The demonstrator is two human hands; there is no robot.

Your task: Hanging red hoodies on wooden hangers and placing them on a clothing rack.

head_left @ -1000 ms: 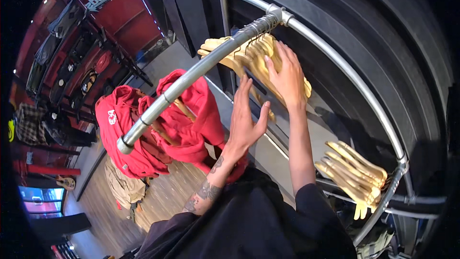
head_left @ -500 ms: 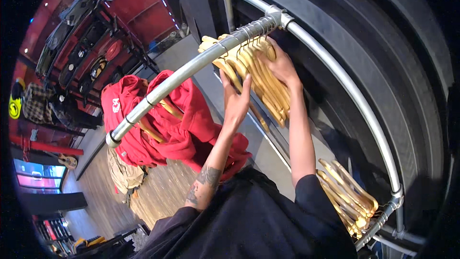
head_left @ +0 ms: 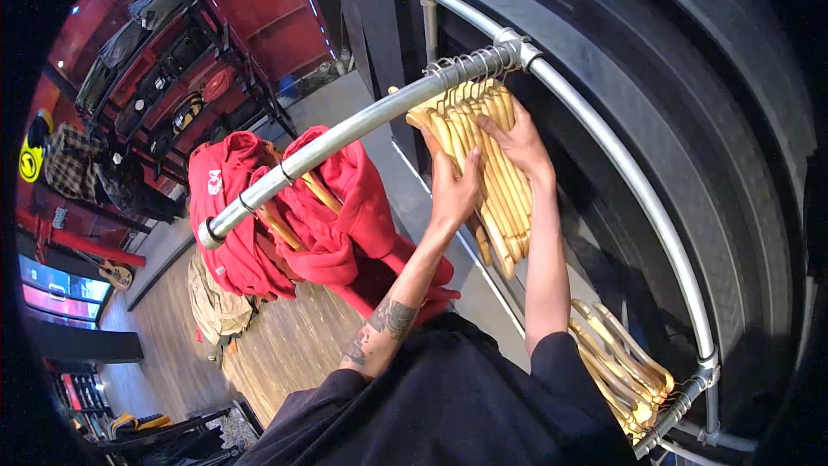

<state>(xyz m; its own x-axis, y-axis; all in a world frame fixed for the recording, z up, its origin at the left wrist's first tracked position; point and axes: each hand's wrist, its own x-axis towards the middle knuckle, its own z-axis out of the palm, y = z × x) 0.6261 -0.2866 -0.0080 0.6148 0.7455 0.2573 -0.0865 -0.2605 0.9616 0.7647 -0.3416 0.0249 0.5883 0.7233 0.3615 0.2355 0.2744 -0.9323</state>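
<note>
Several pale wooden hangers (head_left: 504, 216) hang bunched by their metal hooks near the far end of a silver pipe rail (head_left: 358, 131). From the left, my left hand (head_left: 454, 190) grips the bunch, with the thumb across the front hangers and the other fingers partly hidden behind. On the opposite side, my right hand (head_left: 523, 148) closes round the bunch's upper right part, its thumb lying over the wood. Red hoodies (head_left: 354, 207) hang on wooden hangers at the rail's near left end, beside my left forearm.
More wooden hangers (head_left: 617, 362) hang from a lower rail at bottom right. A curved pipe (head_left: 642, 198) runs along the dark ridged wall. Beige clothing (head_left: 216, 298) is low down beyond the hoodies. Shelves with caps and clothes (head_left: 159, 78) stand far left.
My left hand has moved right, and the loosely spread hangers are now pressed into a tighter bunch between both hands. The red hoodies still hang at the rail's left end.
</note>
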